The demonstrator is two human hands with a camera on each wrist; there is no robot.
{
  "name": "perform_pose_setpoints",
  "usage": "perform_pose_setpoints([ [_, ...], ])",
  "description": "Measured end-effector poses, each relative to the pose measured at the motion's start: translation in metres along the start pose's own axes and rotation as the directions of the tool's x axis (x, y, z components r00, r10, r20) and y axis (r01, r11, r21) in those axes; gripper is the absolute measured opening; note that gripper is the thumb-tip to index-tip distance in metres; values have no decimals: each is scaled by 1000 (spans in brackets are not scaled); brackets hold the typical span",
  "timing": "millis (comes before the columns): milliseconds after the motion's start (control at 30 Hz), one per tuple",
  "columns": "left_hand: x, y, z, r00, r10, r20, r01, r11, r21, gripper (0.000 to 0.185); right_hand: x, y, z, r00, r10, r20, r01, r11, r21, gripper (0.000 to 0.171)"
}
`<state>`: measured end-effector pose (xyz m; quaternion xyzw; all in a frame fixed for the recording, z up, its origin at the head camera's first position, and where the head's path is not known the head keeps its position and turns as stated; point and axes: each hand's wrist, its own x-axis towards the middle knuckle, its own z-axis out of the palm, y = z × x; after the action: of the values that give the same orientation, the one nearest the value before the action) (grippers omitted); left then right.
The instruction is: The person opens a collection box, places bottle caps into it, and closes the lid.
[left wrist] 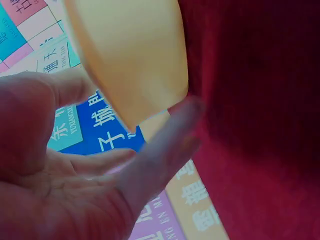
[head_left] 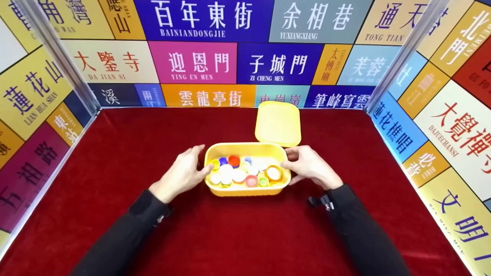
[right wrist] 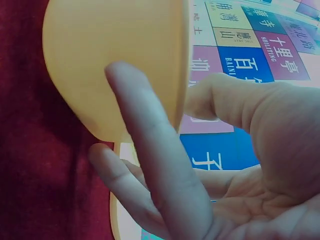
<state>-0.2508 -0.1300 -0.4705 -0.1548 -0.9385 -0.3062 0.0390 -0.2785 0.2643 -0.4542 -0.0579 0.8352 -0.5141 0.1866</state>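
A yellow plastic box (head_left: 245, 192) with rounded corners stands without its lid on the dark red cloth. Inside it lie several round, cap-like pieces in white, red, blue, green and orange, such as a red piece (head_left: 234, 161). At the box's left end, my left hand (head_left: 183, 172) has its thumb over the rim; its other fingers extend loosely beside the wall, blurred in the left wrist view. My right hand (head_left: 310, 165) holds the right end, thumb over the rim and a finger (right wrist: 145, 115) along the outer wall.
Just behind the box lies a yellow lid (head_left: 278, 124), towards the right. Red cloth (head_left: 245, 234) covers the table. Panels with colourful lettering (head_left: 280, 63) rise at the back and both sides, with metal posts (head_left: 399, 57) at the back corners.
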Motion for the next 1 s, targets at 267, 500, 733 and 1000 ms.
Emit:
perform_pose_setpoints([
  [267,1,5,7,976,-171,135,195,961,-197,67,0,0,3,999,28,34,-29,999,26,51],
  [500,4,11,5,970,-189,156,222,947,-232,50,-1,-2,4,999,27,26,-28,999,35,48],
  [733,1,11,1,971,-183,155,217,945,-244,46,2,-2,8,1000,25,13,-25,999,28,48],
  [1000,1,14,-4,975,-188,114,209,956,-206,44,1,-5,10,1000,-14,-1,14,1000,6,45],
])
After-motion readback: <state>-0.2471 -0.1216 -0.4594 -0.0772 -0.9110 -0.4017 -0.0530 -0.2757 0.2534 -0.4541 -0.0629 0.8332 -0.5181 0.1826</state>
